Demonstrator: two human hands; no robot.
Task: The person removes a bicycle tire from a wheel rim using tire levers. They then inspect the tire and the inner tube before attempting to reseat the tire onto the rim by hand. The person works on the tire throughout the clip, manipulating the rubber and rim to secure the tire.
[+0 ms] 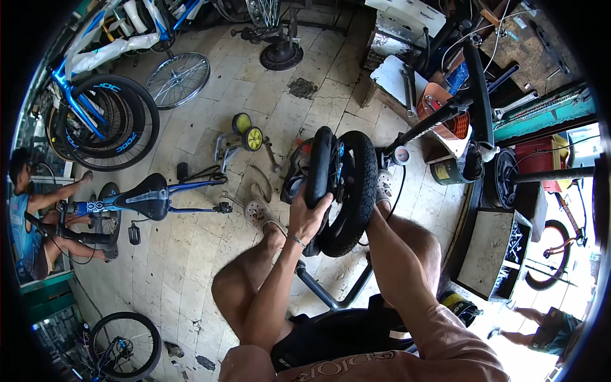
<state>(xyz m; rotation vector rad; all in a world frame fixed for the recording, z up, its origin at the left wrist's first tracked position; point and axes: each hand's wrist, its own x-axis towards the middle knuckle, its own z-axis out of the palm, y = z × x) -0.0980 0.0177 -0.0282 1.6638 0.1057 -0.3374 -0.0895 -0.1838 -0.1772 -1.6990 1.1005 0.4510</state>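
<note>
Between my knees stands a small wheel with a knobby black tyre (358, 197), its tread facing up. A smooth, rounded black inner tube (319, 167) rises along its left side, plump as if holding air. My left hand (309, 215) is closed around the lower end of that tube, thumb on the near side. At the tyre's right side is my right hand (377, 219); its fingers are hidden behind the tyre. Just beyond the tyre on the right is a floor pump with a round gauge (400, 155), its black hose hanging down beside my right leg.
Training wheels (252, 138) and a spanner (273, 156) lie on the tiles ahead. A blue bicycle frame with a black saddle (145, 196) is at left, near another person (48, 229). An orange basket (442, 108) and an open metal box (490, 251) stand at right.
</note>
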